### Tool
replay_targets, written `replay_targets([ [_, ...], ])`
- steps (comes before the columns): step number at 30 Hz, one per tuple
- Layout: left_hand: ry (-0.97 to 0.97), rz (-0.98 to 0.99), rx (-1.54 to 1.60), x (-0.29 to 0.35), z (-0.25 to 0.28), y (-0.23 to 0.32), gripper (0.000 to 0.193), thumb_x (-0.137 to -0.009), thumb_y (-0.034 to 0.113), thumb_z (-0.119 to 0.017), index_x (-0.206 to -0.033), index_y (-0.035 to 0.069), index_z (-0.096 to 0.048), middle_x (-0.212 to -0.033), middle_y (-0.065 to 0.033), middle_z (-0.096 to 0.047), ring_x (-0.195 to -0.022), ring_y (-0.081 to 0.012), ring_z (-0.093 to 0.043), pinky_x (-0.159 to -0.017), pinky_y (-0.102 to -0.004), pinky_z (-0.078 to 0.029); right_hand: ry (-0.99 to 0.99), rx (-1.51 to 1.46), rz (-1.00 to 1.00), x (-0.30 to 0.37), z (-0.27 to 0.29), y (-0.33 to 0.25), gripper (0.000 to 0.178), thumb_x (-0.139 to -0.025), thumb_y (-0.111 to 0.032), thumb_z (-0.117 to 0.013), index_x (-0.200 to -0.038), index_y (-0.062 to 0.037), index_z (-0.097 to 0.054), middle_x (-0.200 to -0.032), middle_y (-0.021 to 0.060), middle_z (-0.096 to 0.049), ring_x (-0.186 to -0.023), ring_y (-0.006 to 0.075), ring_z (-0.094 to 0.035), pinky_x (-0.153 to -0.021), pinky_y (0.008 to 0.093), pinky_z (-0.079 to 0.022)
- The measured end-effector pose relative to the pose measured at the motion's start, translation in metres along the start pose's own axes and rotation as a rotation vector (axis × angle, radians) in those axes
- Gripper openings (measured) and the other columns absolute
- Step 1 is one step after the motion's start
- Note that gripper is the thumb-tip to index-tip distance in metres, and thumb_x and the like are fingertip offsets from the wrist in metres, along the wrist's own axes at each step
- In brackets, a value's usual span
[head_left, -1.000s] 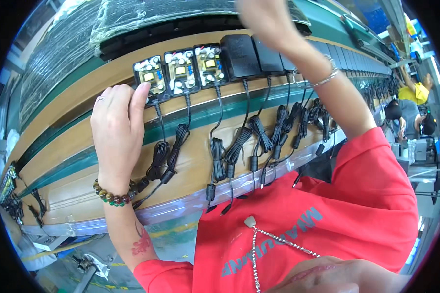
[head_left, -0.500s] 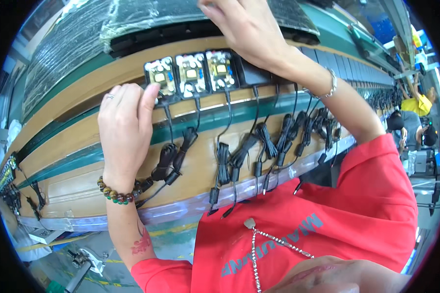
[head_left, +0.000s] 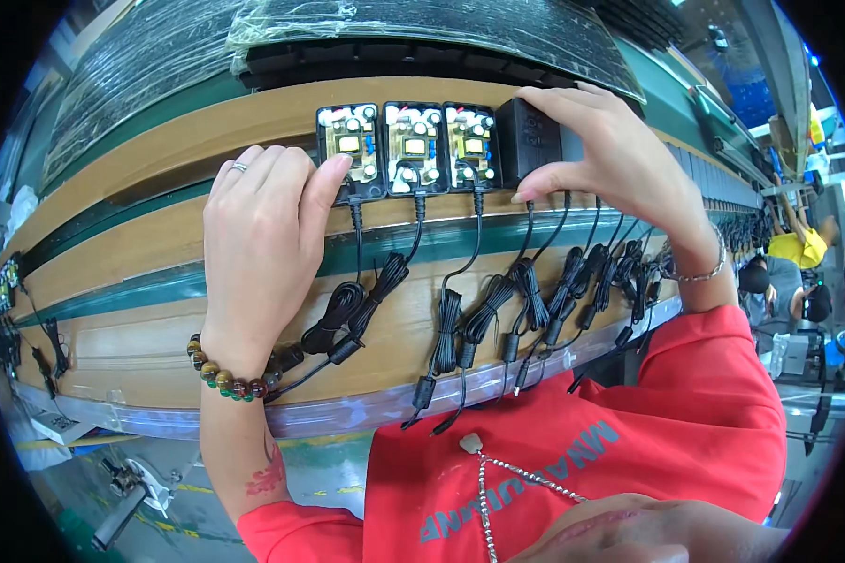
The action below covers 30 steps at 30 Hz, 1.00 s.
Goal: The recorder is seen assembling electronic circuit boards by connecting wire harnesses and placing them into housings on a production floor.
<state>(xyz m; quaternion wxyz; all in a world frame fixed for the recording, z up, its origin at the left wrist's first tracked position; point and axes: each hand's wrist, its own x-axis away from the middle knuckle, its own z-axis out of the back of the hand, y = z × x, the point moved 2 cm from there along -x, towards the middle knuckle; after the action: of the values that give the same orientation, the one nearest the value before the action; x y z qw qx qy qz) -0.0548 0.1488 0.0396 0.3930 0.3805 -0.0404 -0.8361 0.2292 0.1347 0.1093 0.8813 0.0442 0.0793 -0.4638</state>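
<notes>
My right hand [head_left: 620, 155] grips a closed black power adapter [head_left: 528, 141], thumb on its near side and a finger at the far edge. To its left stand three open adapter housings [head_left: 411, 145], their circuit boards showing. My left hand [head_left: 258, 225] lies at the left end of this row. Its thumb reaches to the leftmost open housing [head_left: 349, 145], while the other fingers bend over the conveyor edge, their tips hidden. A black cord [head_left: 479, 235] runs from each housing toward me, and bundled cables [head_left: 347, 305] lie on the near wooden strip.
A long row of closed black adapters [head_left: 704, 169] continues to the right. Behind lies a plastic-wrapped black stack [head_left: 441, 61]. More open circuit boards [head_left: 2, 286] sit at the far left. Other people work in the right background, one in yellow [head_left: 798, 249].
My right hand has come down from above the wrapped stack onto the black adapter beside the open housings. My left hand stays at the row's left end. The view has shifted slightly.
</notes>
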Motion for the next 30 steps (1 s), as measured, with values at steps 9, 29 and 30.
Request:
replay_targets([
  [9,-0.002,-0.002,-0.008,-0.003,0.001,-0.003,0.029,-0.097,0.014,-0.064,-0.075,0.0,-0.05,-0.07,-0.0146,-0.048,-0.069,-0.0342,-0.049,-0.065,-0.0431,-0.04,-0.117,-0.06,0.064,-0.016,0.004,0.006,0.081,-0.07,-0.05,-0.083,-0.122,0.0089,-0.06,-0.109,0.0265,-0.066,-0.106,0.0421,-0.063,-0.092,0.0398,-0.052],
  [29,-0.027,0.019,-0.023,0.001,-0.001,-0.005,0.027,-0.093,0.016,-0.067,-0.073,0.005,-0.053,-0.07,-0.0119,-0.054,-0.071,-0.0316,-0.054,-0.067,-0.0422,-0.041,0.163,-0.524,-0.097,-0.174,-0.026,0.09,0.032,-0.098,-0.026,-0.065,-0.116,-0.0009,-0.069,-0.102,0.011,-0.063,-0.088,0.0199,-0.063,-0.08,0.0318,-0.053],
  [30,-0.024,0.001,-0.021,-0.002,0.001,-0.004,0.027,-0.093,0.016,-0.067,-0.073,0.005,-0.053,-0.07,-0.0117,-0.054,-0.071,-0.0316,-0.054,-0.067,-0.042,-0.041,0.087,-0.784,-0.207,-0.164,-0.018,0.087,0.031,-0.098,-0.027,-0.065,-0.116,-0.0014,-0.07,-0.1,0.01,-0.063,-0.085,0.0167,-0.062,-0.078,0.0289,-0.053],
])
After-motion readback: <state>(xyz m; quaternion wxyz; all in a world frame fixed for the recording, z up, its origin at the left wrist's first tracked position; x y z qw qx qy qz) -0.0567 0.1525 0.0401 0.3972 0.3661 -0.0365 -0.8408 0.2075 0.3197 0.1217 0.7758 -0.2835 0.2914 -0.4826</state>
